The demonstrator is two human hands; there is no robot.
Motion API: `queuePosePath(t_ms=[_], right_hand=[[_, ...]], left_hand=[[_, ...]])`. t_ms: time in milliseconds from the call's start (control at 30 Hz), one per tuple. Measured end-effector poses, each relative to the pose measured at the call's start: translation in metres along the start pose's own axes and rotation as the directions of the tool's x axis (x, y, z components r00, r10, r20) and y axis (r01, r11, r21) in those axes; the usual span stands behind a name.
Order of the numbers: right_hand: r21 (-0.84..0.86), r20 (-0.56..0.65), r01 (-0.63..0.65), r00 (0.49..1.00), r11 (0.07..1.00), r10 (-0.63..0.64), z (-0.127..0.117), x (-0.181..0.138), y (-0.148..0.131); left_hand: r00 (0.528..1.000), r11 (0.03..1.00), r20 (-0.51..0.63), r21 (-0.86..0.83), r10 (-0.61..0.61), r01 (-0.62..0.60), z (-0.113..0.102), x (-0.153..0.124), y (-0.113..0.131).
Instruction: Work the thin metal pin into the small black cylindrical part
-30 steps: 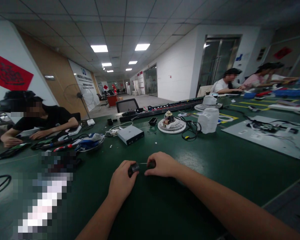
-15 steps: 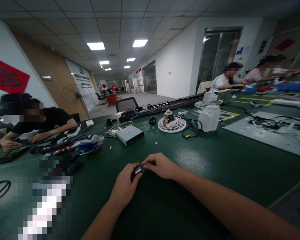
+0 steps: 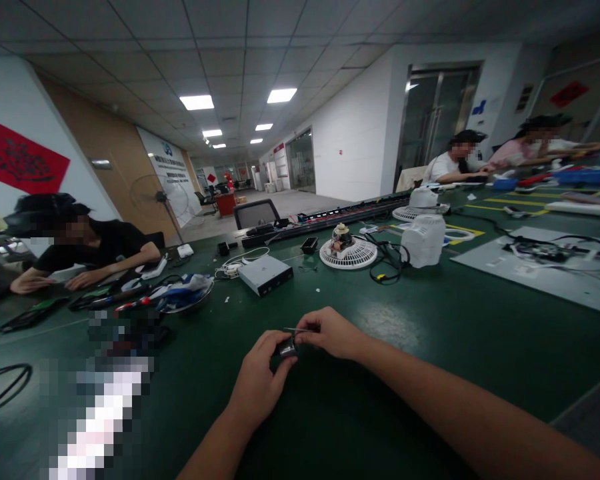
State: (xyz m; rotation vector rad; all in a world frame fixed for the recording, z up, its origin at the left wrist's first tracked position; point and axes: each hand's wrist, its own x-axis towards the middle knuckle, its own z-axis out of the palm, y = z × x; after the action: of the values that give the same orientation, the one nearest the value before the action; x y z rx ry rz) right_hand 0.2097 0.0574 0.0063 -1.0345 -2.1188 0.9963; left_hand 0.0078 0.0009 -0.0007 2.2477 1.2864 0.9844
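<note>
One small dark cylinder (image 3: pixel 287 347) in the left hand (image 3: pixel 259 377), one thin rod (image 3: pixel 296 329) in the right hand (image 3: pixel 333 335)

The two hands are close together above the near part of a green surface (image 3: pixel 195 363). The left fingers and thumb pinch the cylinder from its sides, with a shiny patch showing between them. The right fingers are closed around the thin rod, which points left across the upper edge of the cylinder; whether the two touch, I cannot tell.

Beyond the hands lies a flat grey box (image 3: pixel 265 272), with a white cable (image 3: pixel 230 269) looped just beside its left side. Farther right stand a round white grille (image 3: pixel 349 257) with a motor (image 3: pixel 342 239) on top and a white housing (image 3: pixel 423 241), with a black cable (image 3: pixel 391 270) bunched between them. A small black tray (image 3: pixel 309 245) is near the grille's left side. A bowl (image 3: pixel 200 300) with blue cloth (image 3: pixel 187 290) sits on the left, near a seated person (image 3: pixel 105 243) in a dark shirt. A pale panel (image 3: pixel 500 260) carrying loose parts lies on the far right.
</note>
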Motion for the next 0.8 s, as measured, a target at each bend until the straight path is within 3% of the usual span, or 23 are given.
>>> queuePosePath(t_ms=[367,567,800], right_hand=[[-0.139,-0.055,0.083,0.994,0.987,-0.092,0.006,0.000,0.001],[-0.302,0.012,0.162,0.986,0.940,-0.166,0.009,0.003,-0.005],[-0.141,0.036,0.153,0.988,0.978,-0.149,0.012,0.003,0.000]], left_hand=[[0.996,0.999,-0.086,-0.041,0.004,-0.008,0.003,0.002,0.000],[0.997,0.998,-0.077,-0.053,-0.030,0.026,0.008,0.005,-0.003],[0.993,0.998,-0.110,-0.037,-0.052,0.048,0.006,0.004,-0.004]])
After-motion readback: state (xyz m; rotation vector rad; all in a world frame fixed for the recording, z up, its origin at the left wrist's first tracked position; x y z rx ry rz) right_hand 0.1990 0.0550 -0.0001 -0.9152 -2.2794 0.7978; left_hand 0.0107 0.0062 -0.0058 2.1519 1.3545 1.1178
